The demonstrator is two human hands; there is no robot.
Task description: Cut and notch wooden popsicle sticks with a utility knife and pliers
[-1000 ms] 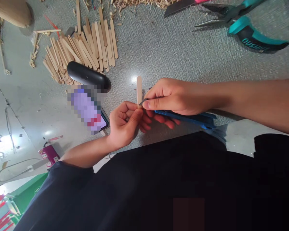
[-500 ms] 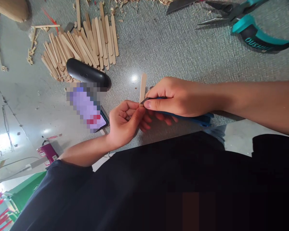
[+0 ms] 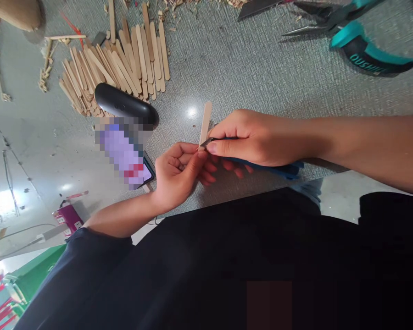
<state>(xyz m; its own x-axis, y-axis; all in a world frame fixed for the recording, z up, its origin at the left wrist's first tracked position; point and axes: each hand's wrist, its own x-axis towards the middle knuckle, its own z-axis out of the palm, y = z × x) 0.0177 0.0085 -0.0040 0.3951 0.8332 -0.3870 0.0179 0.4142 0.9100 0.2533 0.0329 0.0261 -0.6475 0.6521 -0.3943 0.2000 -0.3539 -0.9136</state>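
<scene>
Between the thumb and fingers of my left hand (image 3: 179,172) is the lower end of a pale wooden craft stick (image 3: 206,120), whose rounded end points up and away. My right hand (image 3: 251,140) is closed around blue-handled cutting pliers (image 3: 289,170). Their dark metal tip meets the stick just above my left thumb. My right palm and fingers hide most of the handles, and I cannot tell how far the jaws are apart. Both hands are close together above the grey table's near edge.
A pile of craft sticks (image 3: 124,64) lies at the back left. Nearer are a black oblong case (image 3: 125,105) and a phone (image 3: 124,153). Teal-handled long-nose pliers (image 3: 371,59) rest at the far right. A purple box (image 3: 69,220) sits by a cable at the left.
The craft stick's upper end has tilted slightly to the right and risen a little. The pliers' tip has shifted slightly at the stick's lower end. Both hands have barely moved.
</scene>
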